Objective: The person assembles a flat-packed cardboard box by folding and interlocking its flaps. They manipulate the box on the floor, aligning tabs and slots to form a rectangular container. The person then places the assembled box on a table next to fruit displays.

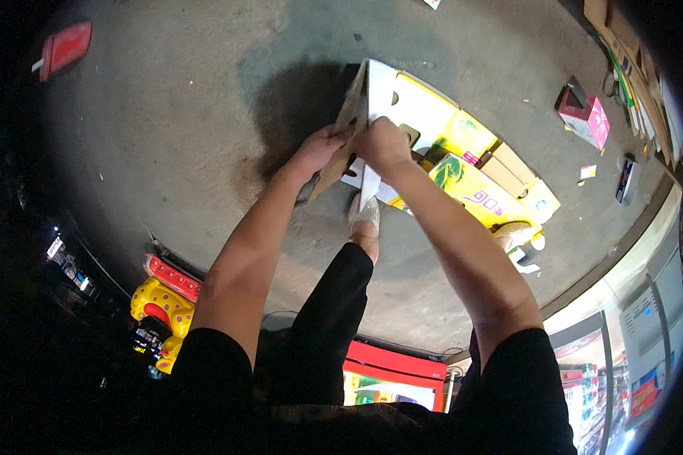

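A yellow and white printed cardboard box [425, 106], partly folded out, lies on the floor in front of me. One of its panels stands up, with its white face to the right and its bare brown side to the left. My left hand [317, 157] is closed on the brown side of this panel; its fingertips are partly hidden by the cardboard. Close beside it, my right hand [383, 144] makes a fist around the white edge. My left shoe [366, 216] is by the panel's lower end, and my right shoe [514, 233] is at the box's near right end.
A red dustpan-like thing [68, 49] lies far left. At right are a pink and white box [587, 120], a small dark box [627, 180] and stacked flattened cardboard [636, 68]. Behind me stand a red-framed cooler [402, 368] and a yellow spotted ride-on toy [163, 307].
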Motion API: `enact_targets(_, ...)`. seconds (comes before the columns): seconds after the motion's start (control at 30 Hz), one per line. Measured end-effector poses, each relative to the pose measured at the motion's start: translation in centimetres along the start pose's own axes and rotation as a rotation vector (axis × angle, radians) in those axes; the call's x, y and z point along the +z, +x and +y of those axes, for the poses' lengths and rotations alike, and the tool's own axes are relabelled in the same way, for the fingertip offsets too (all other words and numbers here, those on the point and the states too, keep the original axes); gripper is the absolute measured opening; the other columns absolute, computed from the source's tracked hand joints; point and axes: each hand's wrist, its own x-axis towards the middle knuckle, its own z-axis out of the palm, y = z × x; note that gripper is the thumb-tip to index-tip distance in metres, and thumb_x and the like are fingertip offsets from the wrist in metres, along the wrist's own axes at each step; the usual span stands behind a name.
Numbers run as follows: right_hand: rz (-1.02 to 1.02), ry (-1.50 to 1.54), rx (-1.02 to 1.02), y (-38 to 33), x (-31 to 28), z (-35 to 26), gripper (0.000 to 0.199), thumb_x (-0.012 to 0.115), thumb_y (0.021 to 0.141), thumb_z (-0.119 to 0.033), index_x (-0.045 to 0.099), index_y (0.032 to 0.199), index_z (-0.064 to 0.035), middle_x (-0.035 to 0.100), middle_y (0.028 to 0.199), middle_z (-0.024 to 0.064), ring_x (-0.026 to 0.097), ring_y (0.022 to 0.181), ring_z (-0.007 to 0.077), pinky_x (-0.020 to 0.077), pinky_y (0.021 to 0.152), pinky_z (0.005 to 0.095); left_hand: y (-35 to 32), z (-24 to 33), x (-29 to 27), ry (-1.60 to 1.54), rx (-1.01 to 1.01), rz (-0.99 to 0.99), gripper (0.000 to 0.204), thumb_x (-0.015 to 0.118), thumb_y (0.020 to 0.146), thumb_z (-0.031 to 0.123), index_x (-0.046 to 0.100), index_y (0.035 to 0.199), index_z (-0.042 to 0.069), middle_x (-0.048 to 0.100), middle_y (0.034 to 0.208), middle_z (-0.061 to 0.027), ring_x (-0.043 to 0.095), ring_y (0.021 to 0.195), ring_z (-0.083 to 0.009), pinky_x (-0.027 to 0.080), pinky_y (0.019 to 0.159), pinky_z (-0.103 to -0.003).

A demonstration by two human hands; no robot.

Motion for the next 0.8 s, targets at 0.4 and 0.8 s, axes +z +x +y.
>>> enact_targets(0.4, -0.14, 0.118, -0.197, 1.7, 1.6, 14.8, 0.011, 0.063, 0.078, -0.004, 0.061, 0.087, 0.0009, 0.069, 0.085, 0.0116, 0.067, 0.082, 0.0183, 0.0506, 0.066, 0.0293, -2.7, 1.8, 7.9, 0.786, 0.183, 0.226, 0.032, 0.054, 0.092, 0.03, 0.055, 0.112, 0.005, 0.061, 0.11, -0.0223, 0.059, 0.102, -0.0425, 0.048, 0.088, -0.048)
enact_targets(0.8, -0.361, -0.512, -0.448, 3.4, -2.3, 1.7, 0.012, 0.064, 0.082, -0.013, 0.071, 0.085, -0.0035, 0.07, 0.08, 0.0134, 0.069, 0.076, 0.025, 0.0544, 0.067, 0.0338, 2.0, 3.4, -3.0, 0.678, -0.014, -0.078, 0.03, 0.056, 0.094, 0.031, 0.067, 0.096, 0.004, 0.07, 0.085, -0.0097, 0.064, 0.084, -0.0217, 0.048, 0.081, -0.037)
